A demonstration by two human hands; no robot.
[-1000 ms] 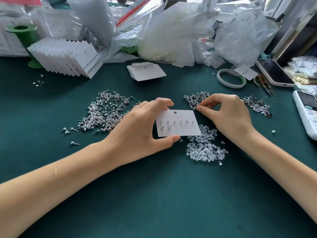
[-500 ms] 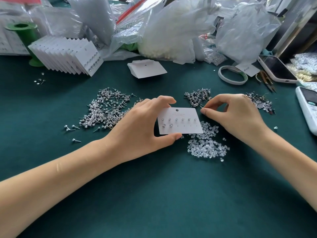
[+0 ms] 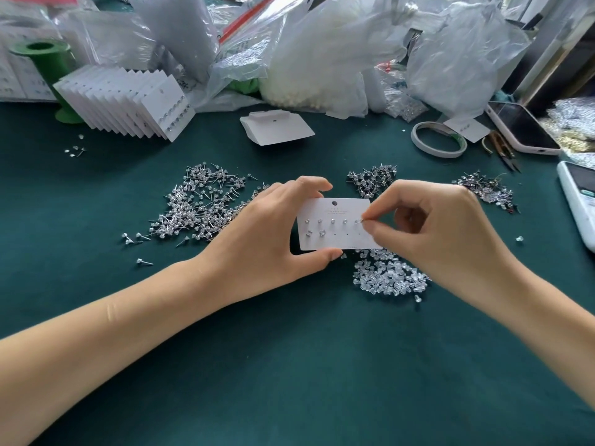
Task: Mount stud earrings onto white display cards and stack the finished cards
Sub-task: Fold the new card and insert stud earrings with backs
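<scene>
I'm seeing my left hand (image 3: 264,239) gripping the white display card (image 3: 335,225) by its edges above the counter (image 3: 289,365), right hand (image 3: 441,230) pinching a stud earring (image 3: 360,221) at its top row, loose studs (image 3: 199,207) lying left, finished cards (image 3: 128,103) leaning behind.
</scene>
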